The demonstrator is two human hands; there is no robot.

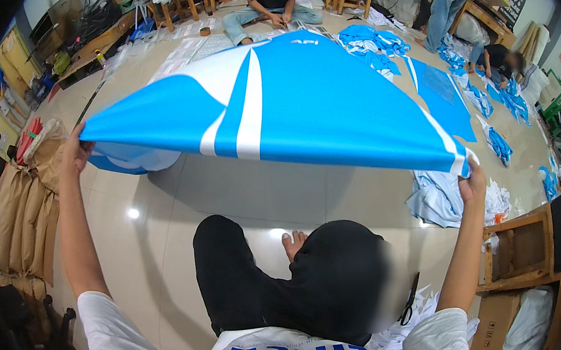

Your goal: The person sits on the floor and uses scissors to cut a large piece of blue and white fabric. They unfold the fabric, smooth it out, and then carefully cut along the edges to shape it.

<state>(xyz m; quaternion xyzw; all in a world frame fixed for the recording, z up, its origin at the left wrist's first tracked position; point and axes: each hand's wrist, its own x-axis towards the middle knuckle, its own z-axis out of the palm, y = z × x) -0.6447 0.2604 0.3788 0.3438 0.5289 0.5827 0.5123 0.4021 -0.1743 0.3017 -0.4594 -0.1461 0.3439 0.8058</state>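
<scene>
In the head view, both arms reach forward and spread wide, holding up a broad blue and white cloth point(327, 112) by its near corners. The left forearm point(82, 233) rises from the lower left, tilted slightly outward, and the left hand point(78, 153) grips the near left corner with its fingers closed on the fabric. The right forearm point(465, 253) stands nearly upright, and the right hand point(473, 183) pinches the near right corner, its fingers partly hidden. Between the two hands the cloth's near edge runs almost straight, raised above the tiled floor point(258, 193), with the rest stretching away from the person. Black trousers point(344, 282) and a bare foot point(292, 246) show below. Beside the right hand lies a pale cloth pile point(435, 198); black scissors point(407, 312) lie near the right knee.
</scene>
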